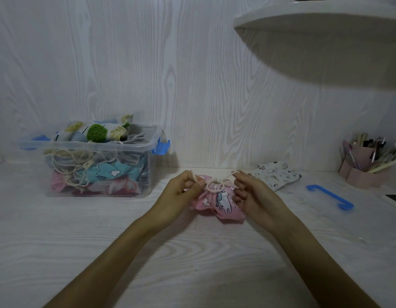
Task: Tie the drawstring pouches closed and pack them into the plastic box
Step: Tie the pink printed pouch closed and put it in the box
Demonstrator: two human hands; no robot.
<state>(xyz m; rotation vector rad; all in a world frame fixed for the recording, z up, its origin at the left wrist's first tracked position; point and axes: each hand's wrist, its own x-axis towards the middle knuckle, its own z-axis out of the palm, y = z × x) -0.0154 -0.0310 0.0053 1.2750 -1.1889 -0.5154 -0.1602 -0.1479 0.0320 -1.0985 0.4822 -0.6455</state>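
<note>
On my left the plastic box (90, 161) sits nearly full of tied pouches. At centre, my left hand (181, 194) and right hand (254, 196) each pinch a drawstring (214, 184) end, pulling apart to cinch the pink pouch (219, 204) lying on the tabletop (192, 263). A white pouch (277, 174) waits just right.

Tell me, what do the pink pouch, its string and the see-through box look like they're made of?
The pink pouch looks like soft printed cotton cloth: it gathers into folds and has a matte cartoon print. Its drawstring, pinched by the left hand and right hand, seems to be cream twisted cord or yarn. The box looks like clear glossy plastic: packed pouches show through its walls.
</note>
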